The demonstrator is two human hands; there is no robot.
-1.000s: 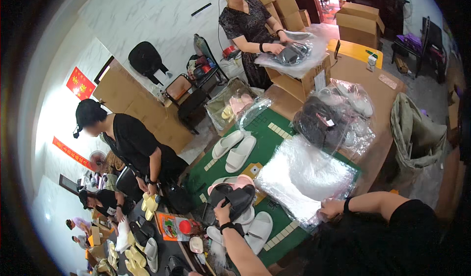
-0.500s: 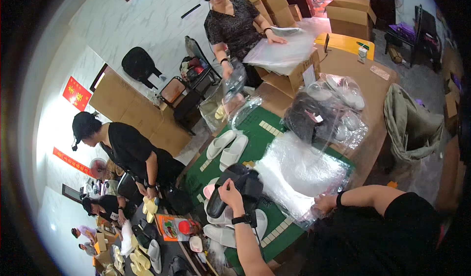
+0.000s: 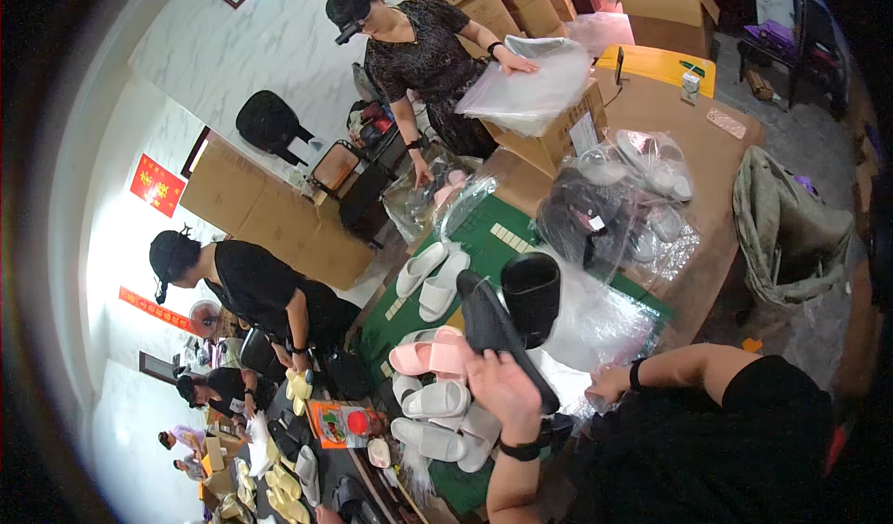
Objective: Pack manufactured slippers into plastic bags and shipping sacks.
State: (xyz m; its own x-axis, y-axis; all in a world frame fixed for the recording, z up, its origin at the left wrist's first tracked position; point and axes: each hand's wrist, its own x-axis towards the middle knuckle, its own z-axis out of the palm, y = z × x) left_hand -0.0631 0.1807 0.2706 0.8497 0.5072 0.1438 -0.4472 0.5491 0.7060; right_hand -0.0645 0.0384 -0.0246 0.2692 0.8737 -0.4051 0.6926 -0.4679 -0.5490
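My left hand (image 3: 505,394) grips a pair of black slides (image 3: 532,302) at their near side. They are tilted up over the clear plastic bag (image 3: 600,324), and the hand partly covers one of them. My right hand (image 3: 609,384) pinches the near edge of that bag, which lies on the green mat (image 3: 493,221). Left of my left hand, pink slides (image 3: 428,352) rest on the mat. Grey slides (image 3: 437,398) sit nearer to me, and a white pair (image 3: 433,282) lies farther off.
Bagged slides (image 3: 614,208) lie at the table's far right, next to a cardboard box (image 3: 549,138) topped with clear bags. A co-worker (image 3: 428,68) stands behind it; another co-worker (image 3: 256,291) bends over yellow slides at left. A beige sack (image 3: 786,226) stands at right.
My left hand has carried the black slides right and up over the bag, uncovering the pink slides. The far co-worker has lowered a hand toward the plastic beside the table.
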